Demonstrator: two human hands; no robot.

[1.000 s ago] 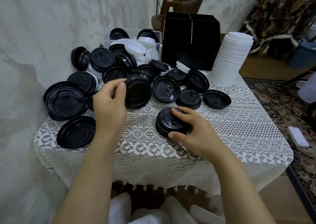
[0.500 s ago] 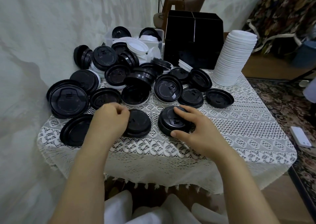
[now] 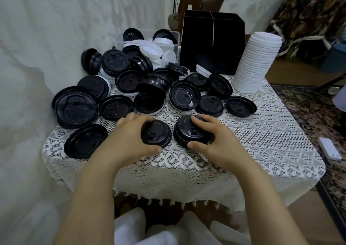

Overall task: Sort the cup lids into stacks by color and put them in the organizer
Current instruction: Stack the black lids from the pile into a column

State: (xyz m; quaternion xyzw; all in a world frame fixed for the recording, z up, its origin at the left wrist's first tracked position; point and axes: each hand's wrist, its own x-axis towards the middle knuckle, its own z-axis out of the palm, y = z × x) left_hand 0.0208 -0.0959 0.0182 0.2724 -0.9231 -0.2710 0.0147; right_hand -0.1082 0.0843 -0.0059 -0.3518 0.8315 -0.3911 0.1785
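a loose heap of black lids (image 3: 149, 87) covers the lace cloth (image 3: 262, 141) from 9 to 12 o'clock, some dome up, some flipped, and lies between the hands and the back edge. at 11 o'clock a clear tub (image 3: 119, 38) holds white and black lids mixed. the black organizer (image 3: 211, 44) stands at 12 o'clock, with a tall stack of white lids (image 3: 256, 61) just beside it at 1 o'clock. a small white slab (image 3: 329, 149) lies on the carpet (image 3: 309, 110) at 3 o'clock.

near the front middle, the left hand (image 3: 129, 138) grips a single lid (image 3: 157, 134), fingers curled over its far rim, thumb at the near rim. it lies flat, dome up, matte black with a small sip tab. just beside it at its 3 o'clock, the right hand (image 3: 211, 141) clasps a short black stack (image 3: 191, 134), fingers on top, thumb at the near rim. whether lid and stack touch i cannot tell.
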